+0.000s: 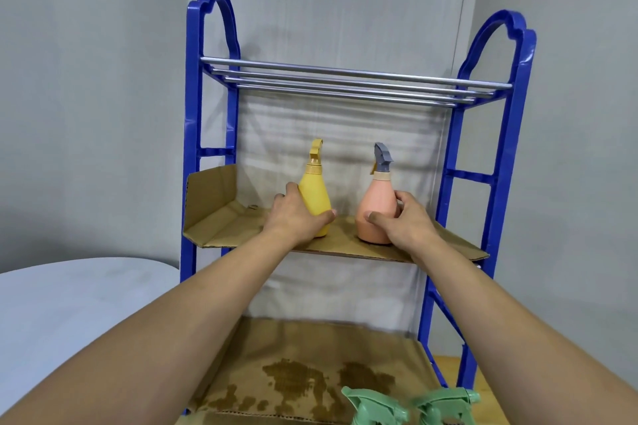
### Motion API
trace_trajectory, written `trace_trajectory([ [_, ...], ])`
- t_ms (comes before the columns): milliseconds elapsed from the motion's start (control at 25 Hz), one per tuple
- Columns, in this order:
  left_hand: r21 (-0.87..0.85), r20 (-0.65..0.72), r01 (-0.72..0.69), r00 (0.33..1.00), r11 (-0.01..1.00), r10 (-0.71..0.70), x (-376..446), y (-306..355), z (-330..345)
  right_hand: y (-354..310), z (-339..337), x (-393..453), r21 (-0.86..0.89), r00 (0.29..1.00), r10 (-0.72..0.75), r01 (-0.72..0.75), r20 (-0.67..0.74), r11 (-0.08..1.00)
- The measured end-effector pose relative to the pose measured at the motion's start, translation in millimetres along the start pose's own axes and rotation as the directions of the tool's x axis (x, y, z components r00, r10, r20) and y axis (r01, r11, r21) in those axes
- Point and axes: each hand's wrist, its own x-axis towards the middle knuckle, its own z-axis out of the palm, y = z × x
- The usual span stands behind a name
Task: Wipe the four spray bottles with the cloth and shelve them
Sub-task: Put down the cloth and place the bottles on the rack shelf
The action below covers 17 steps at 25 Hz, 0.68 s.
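Head view showed the left hand (293, 214) gripping a yellow plastic spray bottle (314, 197) and the right hand (400, 221) gripping a pink plastic spray bottle (376, 207), both upright on the cardboard-lined middle shelf (345, 245).

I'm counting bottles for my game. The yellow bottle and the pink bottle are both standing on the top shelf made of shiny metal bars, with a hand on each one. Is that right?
Not quite. The head view shows the yellow bottle and pink bottle standing on the cardboard-lined middle shelf, below the metal bars. The rest is right: the left hand holds the yellow one, the right hand the pink one.
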Motion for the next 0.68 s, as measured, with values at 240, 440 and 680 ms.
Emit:
trace_trajectory([
  [240, 0.013, 0.051, -0.028, 0.998, 1.000, 0.027, 2.1, -6.2, -3.2, -3.4, 7.9, 1.2, -0.134, 1.000, -0.013, 0.010, -0.020, 0.991],
  [440, 0.004, 0.050, -0.030, 0.998, 1.000, 0.030, -4.4, -2.1, 0.6, -3.3, 13.6, 3.2, -0.178, 1.000, -0.004, 0.003, -0.004, 0.984],
  [680, 0.022, 0.035, -0.012, 0.999, 1.000, 0.011, -6.4, 0.9, 0.1, -5.2, 13.5, 1.0, -0.207, 1.000, 0.026, -0.024, 0.005, 0.978],
])
